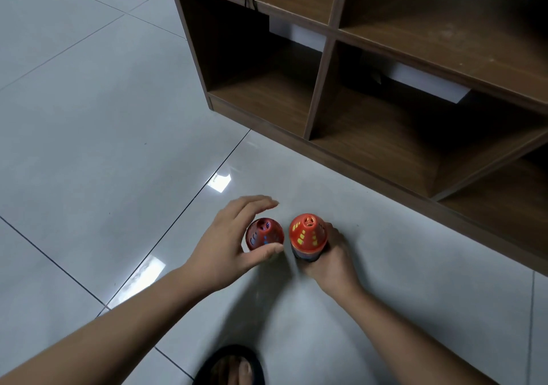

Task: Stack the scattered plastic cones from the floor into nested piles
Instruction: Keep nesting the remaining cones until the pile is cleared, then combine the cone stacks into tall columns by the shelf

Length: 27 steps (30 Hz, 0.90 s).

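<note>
Two piles in hand, side by side, just apart: red pile (pixel 264 234) pinched between thumb and arched fingers of left hand (pixel 234 248), orange pile (pixel 308 233) clasped low by right hand (pixel 329 257), tips up toward camera. Nothing loose visible on floor (pixel 103 147). Looks near done; likely remaining: nesting one pile onto the other, or setting both down.

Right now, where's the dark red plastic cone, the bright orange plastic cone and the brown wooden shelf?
Dark red plastic cone (pixel 262 237), head view, side just below tip.
Bright orange plastic cone (pixel 308 236), head view, side below tip.
Brown wooden shelf (pixel 319 88), head view, upright middle divider.
</note>
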Motion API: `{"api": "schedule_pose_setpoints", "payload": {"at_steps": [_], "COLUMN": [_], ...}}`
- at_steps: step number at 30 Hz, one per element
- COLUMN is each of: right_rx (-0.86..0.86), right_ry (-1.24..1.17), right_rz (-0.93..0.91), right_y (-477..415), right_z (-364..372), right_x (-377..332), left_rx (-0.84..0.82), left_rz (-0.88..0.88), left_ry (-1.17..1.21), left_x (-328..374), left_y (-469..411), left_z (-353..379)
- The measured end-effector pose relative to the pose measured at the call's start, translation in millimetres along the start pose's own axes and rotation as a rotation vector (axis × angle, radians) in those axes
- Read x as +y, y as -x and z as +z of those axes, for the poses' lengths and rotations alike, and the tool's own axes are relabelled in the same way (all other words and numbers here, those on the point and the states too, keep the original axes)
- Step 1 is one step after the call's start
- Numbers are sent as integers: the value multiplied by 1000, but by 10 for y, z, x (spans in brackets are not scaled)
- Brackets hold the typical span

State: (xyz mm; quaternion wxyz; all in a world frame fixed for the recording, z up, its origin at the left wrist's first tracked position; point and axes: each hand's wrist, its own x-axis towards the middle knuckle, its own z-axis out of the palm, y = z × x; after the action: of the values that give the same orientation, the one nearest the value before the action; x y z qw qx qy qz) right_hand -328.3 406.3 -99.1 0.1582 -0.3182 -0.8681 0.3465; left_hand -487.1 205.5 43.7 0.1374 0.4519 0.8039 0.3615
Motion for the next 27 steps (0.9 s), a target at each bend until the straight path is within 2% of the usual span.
{"api": "schedule_pose_setpoints", "payload": {"at_steps": [3,7,13,18,27], "right_rx": [-6,-29,-118,-155,-182], "right_ry": [-6,40,83,13,-34], "right_rz": [-8,10,58,215,142], "right_y": [-17,-53,-106,-162,-163], "right_z": [-6,1,-38,-121,-281], "right_x": [-25,-22,-25,-99,-172], "left_rx": [-16,-105,-107,-89,-68], "left_rz": [198,340,259,161,89], "left_ry": [-120,-258,-250,-210,-172], "left_x": [262,436,373,282,249], "left_y": [-191,-411,-570,-683,-704], "left_z": [-73,22,103,-1,-49]}}
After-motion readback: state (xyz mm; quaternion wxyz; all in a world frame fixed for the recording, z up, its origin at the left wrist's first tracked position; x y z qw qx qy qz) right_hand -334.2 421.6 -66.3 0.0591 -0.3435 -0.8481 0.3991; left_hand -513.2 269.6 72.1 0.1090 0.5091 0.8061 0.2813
